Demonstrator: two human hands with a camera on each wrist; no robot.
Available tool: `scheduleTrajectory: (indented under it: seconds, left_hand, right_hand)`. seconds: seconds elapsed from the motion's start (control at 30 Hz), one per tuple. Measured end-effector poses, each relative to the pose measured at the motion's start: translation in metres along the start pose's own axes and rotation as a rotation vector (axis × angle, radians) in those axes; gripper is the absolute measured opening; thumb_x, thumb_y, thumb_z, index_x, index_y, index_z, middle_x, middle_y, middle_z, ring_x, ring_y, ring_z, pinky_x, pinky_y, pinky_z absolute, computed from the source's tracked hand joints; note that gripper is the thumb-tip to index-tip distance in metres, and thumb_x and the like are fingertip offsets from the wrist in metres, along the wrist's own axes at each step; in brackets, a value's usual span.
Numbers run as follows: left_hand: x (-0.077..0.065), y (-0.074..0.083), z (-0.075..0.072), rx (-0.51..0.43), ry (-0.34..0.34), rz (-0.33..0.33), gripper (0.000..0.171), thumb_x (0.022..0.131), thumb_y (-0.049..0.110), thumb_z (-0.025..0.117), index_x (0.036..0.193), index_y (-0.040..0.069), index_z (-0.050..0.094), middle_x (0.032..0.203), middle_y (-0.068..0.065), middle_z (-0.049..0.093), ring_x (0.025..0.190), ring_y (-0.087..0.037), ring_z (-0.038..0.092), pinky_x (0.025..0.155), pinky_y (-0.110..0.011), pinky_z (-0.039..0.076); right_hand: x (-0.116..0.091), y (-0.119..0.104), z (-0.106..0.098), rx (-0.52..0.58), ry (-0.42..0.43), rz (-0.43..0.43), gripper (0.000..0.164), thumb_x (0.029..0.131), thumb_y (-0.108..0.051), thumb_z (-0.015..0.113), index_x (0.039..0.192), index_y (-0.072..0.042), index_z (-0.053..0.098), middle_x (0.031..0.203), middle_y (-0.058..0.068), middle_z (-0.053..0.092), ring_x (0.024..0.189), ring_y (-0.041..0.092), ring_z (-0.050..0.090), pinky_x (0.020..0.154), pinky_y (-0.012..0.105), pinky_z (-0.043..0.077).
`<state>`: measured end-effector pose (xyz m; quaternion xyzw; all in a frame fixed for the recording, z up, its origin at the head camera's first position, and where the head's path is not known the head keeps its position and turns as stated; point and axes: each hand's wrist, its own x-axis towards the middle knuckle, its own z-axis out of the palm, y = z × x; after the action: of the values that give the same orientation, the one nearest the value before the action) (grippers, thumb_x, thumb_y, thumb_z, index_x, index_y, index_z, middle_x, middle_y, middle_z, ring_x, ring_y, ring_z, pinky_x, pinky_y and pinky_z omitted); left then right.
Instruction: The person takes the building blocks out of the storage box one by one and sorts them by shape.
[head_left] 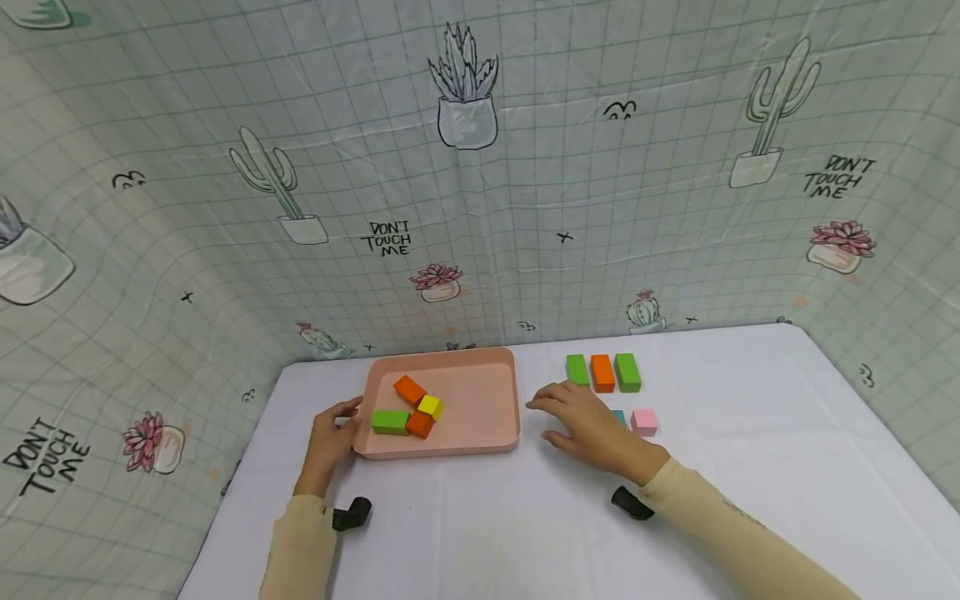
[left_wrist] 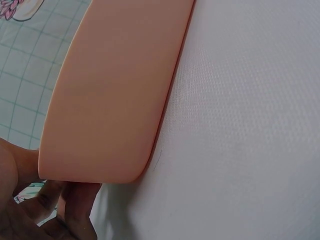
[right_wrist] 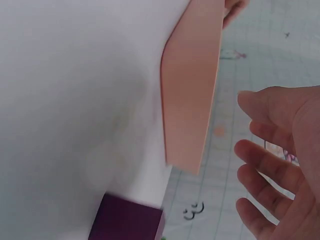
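A shallow pink tray (head_left: 480,408) lies on the table with an orange block (head_left: 410,390), a yellow cube (head_left: 431,407), a red-orange block (head_left: 420,424) and a green block (head_left: 391,422) grouped in its left half. At the tray's left end, my left hand (head_left: 330,437) holds the rim; in the left wrist view its fingers (left_wrist: 80,205) bend against the end wall. My right hand (head_left: 588,425) hovers just right of the tray, fingers loosely bent and holding nothing. A dark purple block (right_wrist: 127,217) shows below it in the right wrist view, hidden by the hand from the head view.
Right of the tray stand a green block (head_left: 577,369), an orange block (head_left: 602,373) and another green block (head_left: 627,372) in a row. Nearer are a pink block (head_left: 644,422) and a partly hidden teal block (head_left: 618,416). Patterned cloth (head_left: 525,208) rises behind the table.
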<state>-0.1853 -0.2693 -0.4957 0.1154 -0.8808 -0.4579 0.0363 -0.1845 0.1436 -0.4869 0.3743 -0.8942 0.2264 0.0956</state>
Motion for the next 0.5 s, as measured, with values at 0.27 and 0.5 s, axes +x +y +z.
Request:
scheduleTrajectory:
  seconds: [0.27,0.5]
  left_hand:
    - [0.0,0.0,0.001,-0.001,-0.005,0.004,0.039,0.103,-0.002,0.055,0.14,-0.009,0.063,0.125,-0.034,0.061,0.077,-0.015,0.052,0.063,-0.023,0.045]
    - [-0.001,-0.001,-0.001,-0.02,-0.003,0.005,0.039,0.103,-0.002,0.054,0.14,-0.009,0.062,0.125,-0.034,0.06,0.075,-0.015,0.051,0.062,-0.023,0.045]
  right_hand:
    - [0.033,-0.013,0.013,0.001,-0.016,-0.053,0.044,0.088,-0.011,0.086,0.128,-0.006,0.072,0.126,0.006,0.067,0.115,0.028,0.06,0.102,0.047,0.051]
    - [0.065,-0.023,0.022,0.006,-0.096,-0.089,0.042,0.091,-0.01,0.082,0.131,-0.006,0.071,0.13,0.007,0.066,0.122,0.027,0.057,0.104,0.045,0.049]
